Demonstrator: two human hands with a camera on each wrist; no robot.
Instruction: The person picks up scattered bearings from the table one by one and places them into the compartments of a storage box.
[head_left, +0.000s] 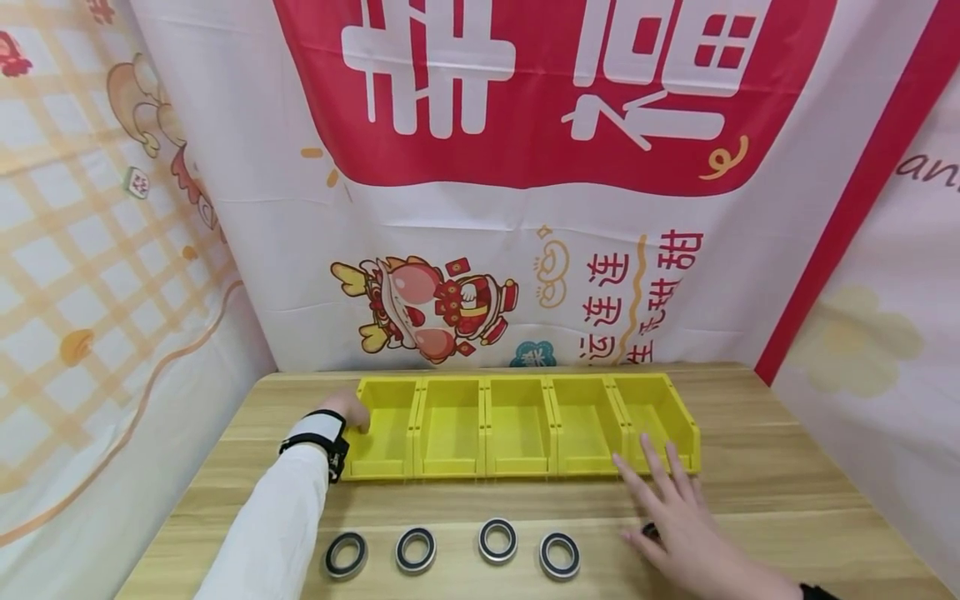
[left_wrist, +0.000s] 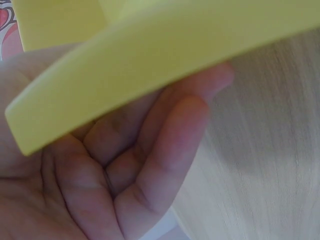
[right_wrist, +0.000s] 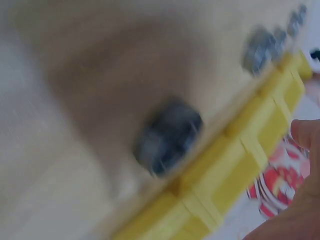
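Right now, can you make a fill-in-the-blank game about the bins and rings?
The bins are coloured ____.
The row has ____ bins.
The grip on the leftmost bin is the person's ____ one.
In the head view, the right grip partly hides one ring, leaving ____ other rings fully visible.

Missing words: yellow; five; left; four.

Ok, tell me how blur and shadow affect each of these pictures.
Head view: fairly even light, the four uncovered bearings reasonably crisp; left wrist view: soft and hazy, the yellow bin looming large across the hand; right wrist view: heavily blurred, the nearest bearing smeared, a broad dark shadow on the wooden table.
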